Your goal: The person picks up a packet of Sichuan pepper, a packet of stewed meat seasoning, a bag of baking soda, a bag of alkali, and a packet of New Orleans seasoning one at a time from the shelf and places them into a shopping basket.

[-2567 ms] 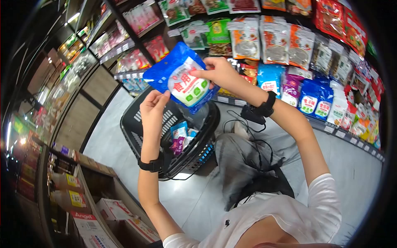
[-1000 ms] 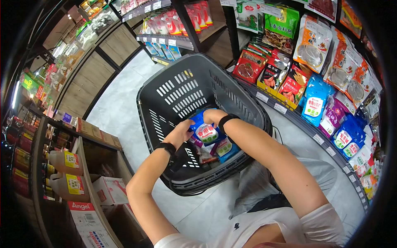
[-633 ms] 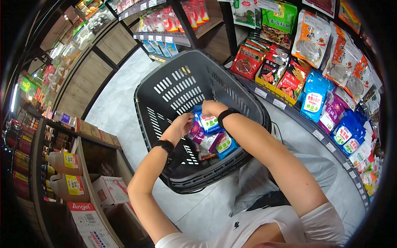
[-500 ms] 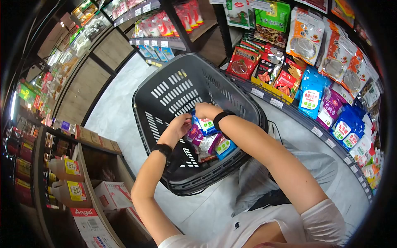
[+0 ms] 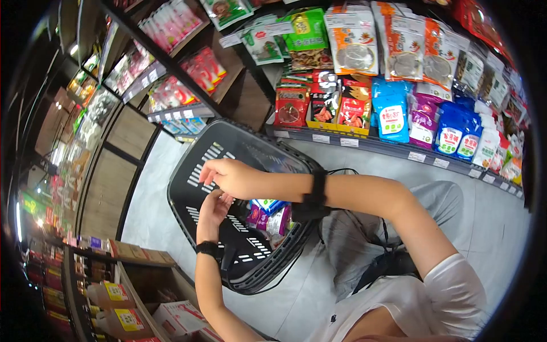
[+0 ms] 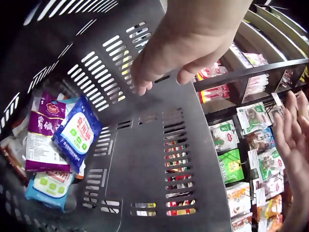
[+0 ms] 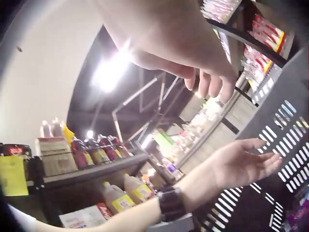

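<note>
A dark grey shopping basket (image 5: 188, 212) stands on the floor before the person. In it lie a blue bag (image 6: 80, 133), a purple bag (image 6: 46, 135) and a light blue bag (image 6: 50, 189). My left hand (image 5: 214, 212) is over the basket, fingers loosely bent and holding nothing. In the head view my right hand (image 5: 229, 178) hangs above and across it, also holding nothing, its fingers loosely curled. The right wrist view shows both hands, the right (image 7: 178, 48) above the left (image 7: 236, 166), with a gap between them.
Shelves of bagged goods stand ahead and to the right, with blue (image 5: 392, 117) and purple bags (image 5: 423, 122) on the low shelf. At lower left a rack holds jugs (image 5: 122, 322) and boxes (image 5: 179, 317). A cable (image 5: 285, 271) runs beside the basket.
Both hands have let go of the blue bag, which lies in the basket, and have come up and away from it. The right hand has moved left, and the head view has shifted.
</note>
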The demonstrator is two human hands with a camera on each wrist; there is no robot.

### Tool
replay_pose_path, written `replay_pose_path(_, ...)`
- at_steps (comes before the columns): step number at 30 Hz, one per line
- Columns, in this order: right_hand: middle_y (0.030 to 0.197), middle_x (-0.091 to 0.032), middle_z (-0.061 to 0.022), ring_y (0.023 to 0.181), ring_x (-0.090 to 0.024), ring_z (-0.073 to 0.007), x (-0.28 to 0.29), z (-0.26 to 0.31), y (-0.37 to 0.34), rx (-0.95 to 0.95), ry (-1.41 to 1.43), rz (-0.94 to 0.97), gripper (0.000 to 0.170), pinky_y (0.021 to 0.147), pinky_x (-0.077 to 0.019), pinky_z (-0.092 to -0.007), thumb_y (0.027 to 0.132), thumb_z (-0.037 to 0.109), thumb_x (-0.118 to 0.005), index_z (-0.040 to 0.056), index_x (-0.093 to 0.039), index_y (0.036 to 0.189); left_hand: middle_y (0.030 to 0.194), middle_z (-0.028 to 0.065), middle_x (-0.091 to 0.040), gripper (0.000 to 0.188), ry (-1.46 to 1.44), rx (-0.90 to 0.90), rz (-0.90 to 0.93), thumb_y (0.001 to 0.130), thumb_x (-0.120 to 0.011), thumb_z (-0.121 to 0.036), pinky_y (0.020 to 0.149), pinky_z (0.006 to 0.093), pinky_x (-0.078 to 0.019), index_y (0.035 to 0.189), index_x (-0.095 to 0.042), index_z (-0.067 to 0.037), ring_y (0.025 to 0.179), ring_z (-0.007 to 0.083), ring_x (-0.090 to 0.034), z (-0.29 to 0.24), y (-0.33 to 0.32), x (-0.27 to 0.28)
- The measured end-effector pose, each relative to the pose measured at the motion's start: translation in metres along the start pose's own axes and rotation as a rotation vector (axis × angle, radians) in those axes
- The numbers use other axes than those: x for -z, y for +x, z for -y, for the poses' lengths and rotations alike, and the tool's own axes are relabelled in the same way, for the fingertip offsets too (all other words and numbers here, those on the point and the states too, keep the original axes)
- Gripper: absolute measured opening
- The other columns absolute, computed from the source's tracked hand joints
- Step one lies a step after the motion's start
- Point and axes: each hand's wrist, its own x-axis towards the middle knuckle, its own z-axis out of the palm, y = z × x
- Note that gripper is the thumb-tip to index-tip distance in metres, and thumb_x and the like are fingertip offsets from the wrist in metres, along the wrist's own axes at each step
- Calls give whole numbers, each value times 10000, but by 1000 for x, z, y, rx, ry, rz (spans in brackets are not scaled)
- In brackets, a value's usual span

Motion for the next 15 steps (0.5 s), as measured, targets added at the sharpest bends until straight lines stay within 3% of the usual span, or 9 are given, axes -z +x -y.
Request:
replay_pose_path(4, 995, -575, -81, 956, -535, -145, 71, 34, -82, 153, 89, 70, 215, 817, -434, -275, 827, 4, -412, -8, -526, 1009, 938, 75, -574, 181, 45, -2, 12, 808, -550, -103, 831, 374, -458, 968, -536, -20, 841, 184, -570, -23, -13, 1)
replay_pose_path(6, 938, -584, -47, 929, -546, -134, 121, 46, -138, 19, 63, 7, 211, 772, -450, -284, 811, 29, -436, 9, -547, 989, 973, 30, -586, 225, 15, -108, 32, 810, -568, -143, 871, 394, -426, 1017, -543, -56, 881, 153, -564, -45, -34, -6)
replay_pose_path(8, 984, -573, -47, 967, -540, -141, 177, 44, -198, -108, 76, -205, 207, 815, -448, -285, 834, 37, -428, 39, -549, 1002, 976, 26, -585, 248, -18, -265, 146, 813, -568, -150, 879, 374, -421, 1038, -539, -49, 916, 157, -550, -60, -64, -11)
replay_pose_path(11, 958, -567, -27, 921, -538, -127, 254, 40, -298, -213, -168, -628, 194, 775, -448, -265, 817, 19, -408, 46, -546, 951, 933, 45, -568, 215, 142, -595, 59, 830, -550, -148, 858, 332, -420, 1010, -533, -33, 898, 152, -531, -58, -135, -65)
replay_pose_path(15, 913, -575, -3, 840, -512, -82, 297, 65, -417, -306, -339, -1069, 149, 726, -402, -232, 842, 82, -414, 75, -546, 910, 853, 65, -532, 107, 433, -862, 135, 855, -498, -102, 816, 289, -397, 916, -513, -15, 827, 142, -505, -22, -201, -123)
